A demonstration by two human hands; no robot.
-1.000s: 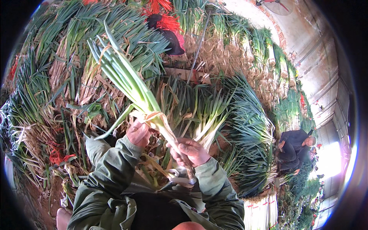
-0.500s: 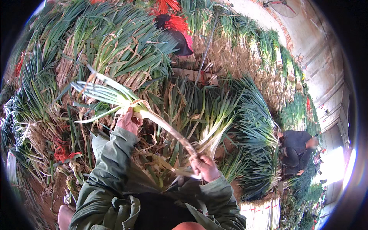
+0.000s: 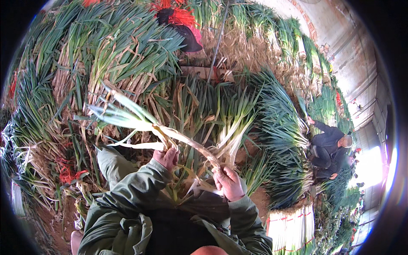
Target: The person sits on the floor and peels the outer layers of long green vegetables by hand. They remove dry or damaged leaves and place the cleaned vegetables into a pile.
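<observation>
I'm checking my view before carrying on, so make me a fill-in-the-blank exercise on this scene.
The held onion points its leaves toward the picture's ____ side.
The hand gripping its leafless end is the ____ one.
The jacket sleeves are ____ in colour.
The co-worker is on the picture's ____ side.
Missing words: left; right; green; right.

White glare burns out the far right, beyond the curving wall point(image 3: 355, 72), and violet fringes that rim; black vignetting swallows the corners; the held green onion point(image 3: 159, 127) has pale, softly blurred leaf tips; deep shadow fills the person's lap point(image 3: 180, 229).
</observation>
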